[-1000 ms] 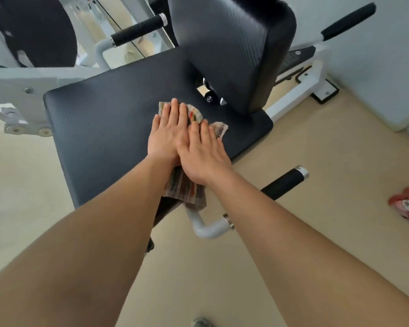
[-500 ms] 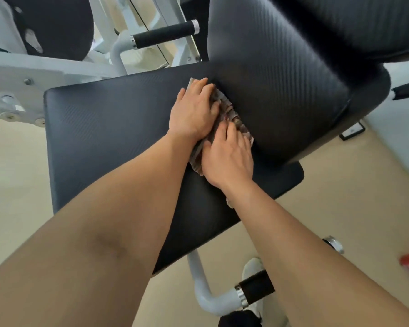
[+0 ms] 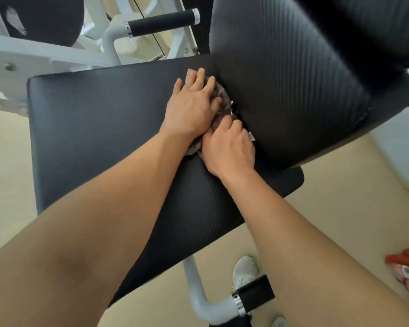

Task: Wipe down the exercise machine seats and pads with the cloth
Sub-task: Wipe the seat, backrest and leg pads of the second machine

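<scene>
Pressing the cloth [image 3: 222, 102] into the far crease where seat [image 3: 92, 119] meets back pad [image 3: 293, 79], left hand [image 3: 189, 109] spreads its fingers, right hand [image 3: 229, 147] curls fingers gripping it; shoved deeper, it could wedge there.

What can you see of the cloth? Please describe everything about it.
The cloth is a crumpled fabric piece with a brown-grey pattern and pale edges. It lies on the black seat, pushed into the crease where the seat meets the back pad. Most of it is hidden: the left hand lies on it with spread fingers, and the right hand covers its near part with bent fingers. Whether that hand grips it cannot be told.
</scene>
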Available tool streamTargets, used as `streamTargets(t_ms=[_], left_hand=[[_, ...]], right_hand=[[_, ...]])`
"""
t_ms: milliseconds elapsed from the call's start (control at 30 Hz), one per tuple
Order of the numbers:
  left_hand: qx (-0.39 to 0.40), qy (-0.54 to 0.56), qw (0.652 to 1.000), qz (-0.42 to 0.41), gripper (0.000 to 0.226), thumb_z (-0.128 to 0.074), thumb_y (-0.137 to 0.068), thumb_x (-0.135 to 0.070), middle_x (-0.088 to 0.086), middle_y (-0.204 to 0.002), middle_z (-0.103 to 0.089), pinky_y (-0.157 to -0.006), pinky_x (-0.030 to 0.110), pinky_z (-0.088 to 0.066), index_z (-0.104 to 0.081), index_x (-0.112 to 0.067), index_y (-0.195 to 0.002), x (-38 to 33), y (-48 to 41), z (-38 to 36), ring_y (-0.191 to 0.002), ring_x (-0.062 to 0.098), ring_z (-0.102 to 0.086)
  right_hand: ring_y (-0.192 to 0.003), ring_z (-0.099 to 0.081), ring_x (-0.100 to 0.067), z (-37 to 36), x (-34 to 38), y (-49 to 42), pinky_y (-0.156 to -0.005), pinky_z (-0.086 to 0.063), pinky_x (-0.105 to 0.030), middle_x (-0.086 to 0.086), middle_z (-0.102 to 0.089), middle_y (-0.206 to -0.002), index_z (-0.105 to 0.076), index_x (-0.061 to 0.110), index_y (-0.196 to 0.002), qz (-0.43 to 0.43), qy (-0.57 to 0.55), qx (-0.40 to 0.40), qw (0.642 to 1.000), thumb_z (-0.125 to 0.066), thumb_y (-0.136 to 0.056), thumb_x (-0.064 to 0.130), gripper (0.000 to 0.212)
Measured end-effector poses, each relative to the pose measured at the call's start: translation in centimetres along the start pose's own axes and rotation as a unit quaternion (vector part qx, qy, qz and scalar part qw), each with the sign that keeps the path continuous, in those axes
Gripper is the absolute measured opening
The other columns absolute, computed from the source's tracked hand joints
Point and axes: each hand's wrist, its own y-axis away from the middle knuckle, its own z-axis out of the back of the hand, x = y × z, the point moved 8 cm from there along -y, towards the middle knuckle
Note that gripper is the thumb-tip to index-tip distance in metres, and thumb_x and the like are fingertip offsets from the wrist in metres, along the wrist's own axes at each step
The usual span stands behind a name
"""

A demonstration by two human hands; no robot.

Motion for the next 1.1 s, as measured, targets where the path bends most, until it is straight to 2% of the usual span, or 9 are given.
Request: streamTargets(t_ms=[67,133,300,400,467,633,767,900,1100], left_hand=[[-0.003,0.016,1.000,0.026,0.056,-0.028,-0.105,-0.040,0.013,-0.164,-0.022,-0.122,0.051,-0.014,-0.031,-0.014,-0.155,-0.9,2.2,-0.2,-0.154,0.031,-0.014],[0.007,0.013,0.999,0.040,0.055,-0.027,-0.106,-0.039,0.011,-0.166,-0.020,-0.122,0.052,-0.010,-0.029,-0.016,-0.156,-0.9,2.7,-0.6,-0.154,0.029,-0.012],[0.058,-0.031,0.998,-0.025,0.056,-0.021,-0.107,-0.042,0.005,-0.167,-0.015,-0.122,0.055,-0.005,-0.022,-0.022,-0.158,1.6,-1.3,-0.2,-0.155,0.024,-0.010],[0.076,-0.048,0.995,-0.036,0.057,-0.018,-0.107,-0.043,0.004,-0.168,-0.012,-0.122,0.055,-0.004,-0.017,-0.022,-0.160,2.4,-2.5,-0.2,-0.155,0.022,-0.008],[0.074,-0.037,0.996,-0.022,0.059,-0.016,-0.106,-0.043,0.004,-0.169,-0.009,-0.123,0.052,-0.003,-0.014,-0.020,-0.160,2.1,-1.7,-0.1,-0.156,0.023,-0.004],[0.052,-0.006,0.998,0.019,0.059,-0.019,-0.105,-0.041,0.008,-0.168,-0.010,-0.124,0.051,-0.006,-0.017,-0.017,-0.160,0.6,3.6,0.2,-0.156,0.025,-0.005],[0.054,-0.004,0.998,0.032,0.062,-0.014,-0.104,-0.043,0.009,-0.168,-0.009,-0.125,0.050,-0.006,-0.016,-0.016,-0.160,0.4,9.7,1.1,-0.156,0.025,-0.005],[0.056,-0.007,0.997,0.057,0.061,-0.011,-0.105,-0.043,0.008,-0.168,-0.009,-0.125,0.050,-0.006,-0.015,-0.017,-0.160,1.2,17.4,2.3,-0.156,0.025,-0.004],[0.053,-0.003,0.994,0.100,0.060,-0.005,-0.106,-0.045,0.006,-0.169,-0.007,-0.125,0.050,-0.003,-0.011,-0.021,-0.160,2.6,27.3,3.6,-0.156,0.024,-0.001]], right_hand=[[-0.124,-0.053,-0.034,0.4,-0.3,1.8,-0.101,-0.045,-0.043,-0.018,-0.053,-0.136,-0.042,0.003,-0.138,0.016,0.032,-0.013,0.999,-0.040,-0.099,0.033,0.049],[-0.127,-0.051,-0.035,0.2,-0.3,1.7,-0.104,-0.042,-0.043,-0.019,-0.051,-0.139,-0.040,0.002,-0.140,0.004,0.020,0.011,1.000,-0.041,-0.097,0.030,0.051],[-0.137,-0.042,-0.041,-0.2,2.3,-2.3,-0.109,-0.036,-0.046,-0.023,-0.036,-0.155,-0.021,-0.001,-0.155,-0.010,-0.081,0.057,0.995,-0.035,-0.098,0.025,0.064],[-0.141,-0.038,-0.040,-0.4,2.5,-4.1,-0.111,-0.034,-0.047,-0.023,-0.029,-0.160,-0.009,0.000,-0.158,-0.016,-0.095,0.072,0.993,-0.038,-0.098,0.028,0.073],[-0.140,-0.038,-0.041,-0.9,1.9,-3.2,-0.110,-0.035,-0.048,-0.025,-0.030,-0.158,-0.010,0.002,-0.159,-0.004,-0.042,0.065,0.997,-0.036,-0.099,0.036,0.073],[-0.136,-0.037,-0.041,-1.3,0.9,1.6,-0.114,-0.030,-0.049,-0.027,-0.035,-0.152,-0.015,0.000,-0.157,0.017,0.080,0.020,0.996,-0.032,-0.101,0.042,0.072],[-0.153,-0.015,-0.041,-2.1,1.1,7.2,-0.125,-0.011,-0.051,-0.028,-0.016,-0.164,-0.012,-0.001,-0.159,0.073,0.090,-0.015,0.993,-0.027,-0.102,0.039,0.071],[-0.156,-0.004,-0.035,-3.2,2.1,13.6,-0.126,-0.006,-0.050,-0.023,-0.005,-0.167,-0.009,0.002,-0.160,0.131,0.082,0.006,0.988,-0.012,-0.099,0.045,0.074],[-0.157,0.005,-0.030,-4.7,3.7,21.8,-0.127,-0.002,-0.048,-0.016,0.004,-0.169,-0.001,0.007,-0.161,0.185,0.073,0.053,0.979,-0.019,-0.106,0.045,0.070]])
